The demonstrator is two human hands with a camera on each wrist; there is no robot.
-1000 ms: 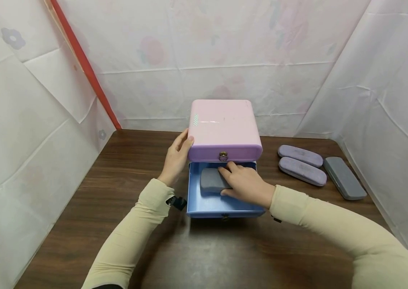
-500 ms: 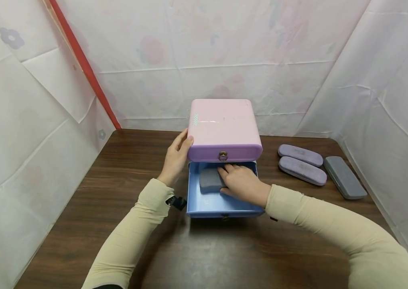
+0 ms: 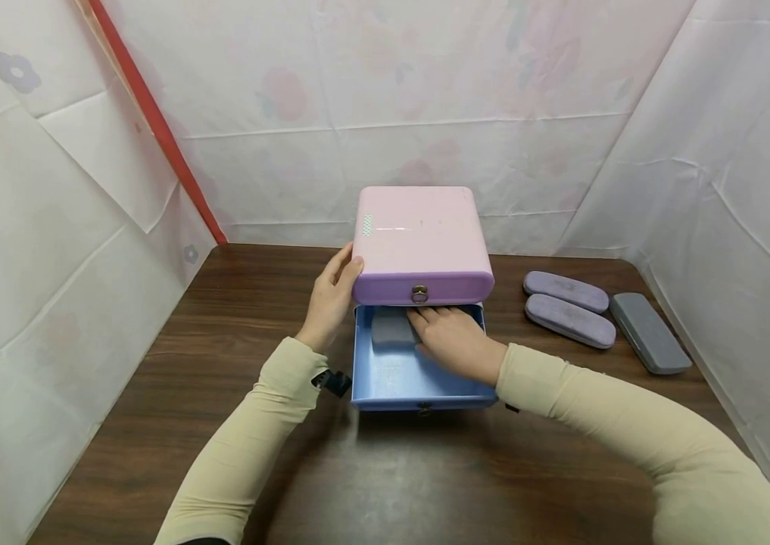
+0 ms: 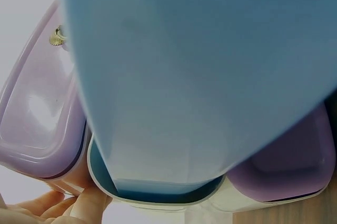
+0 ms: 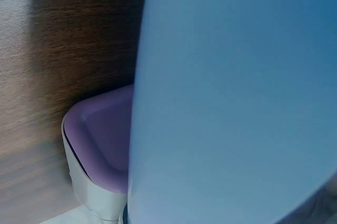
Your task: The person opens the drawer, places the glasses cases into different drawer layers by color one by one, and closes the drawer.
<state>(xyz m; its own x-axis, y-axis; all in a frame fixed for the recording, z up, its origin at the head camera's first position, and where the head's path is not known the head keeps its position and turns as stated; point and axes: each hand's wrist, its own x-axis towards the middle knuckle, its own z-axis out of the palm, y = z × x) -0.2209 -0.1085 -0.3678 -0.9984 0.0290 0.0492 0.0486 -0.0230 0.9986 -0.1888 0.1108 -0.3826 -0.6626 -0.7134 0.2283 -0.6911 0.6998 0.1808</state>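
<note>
A small chest (image 3: 422, 231) with a pink top and purple drawer fronts stands at the middle of the table. Its blue drawer (image 3: 394, 386) is pulled out towards me. At the drawer's back lies a grey glasses case (image 3: 390, 329), its far part under the chest's top. My right hand (image 3: 456, 341) reaches into the drawer and holds the case's right end, fingertips partly hidden at the back. My left hand (image 3: 326, 299) rests against the chest's left side, thumb near the front corner. The left wrist view shows its fingers (image 4: 87, 208) touching that side.
Two purple glasses cases (image 3: 570, 321) and a grey one (image 3: 650, 333) lie on the table to the right. A lower purple drawer (image 4: 289, 166) sits beneath the blue one. White curtains (image 3: 385, 113) close off the back and both sides.
My right hand has moved back and slightly left, and the grey glasses case has shifted deeper into the drawer with it. My left hand stays at the chest's side.
</note>
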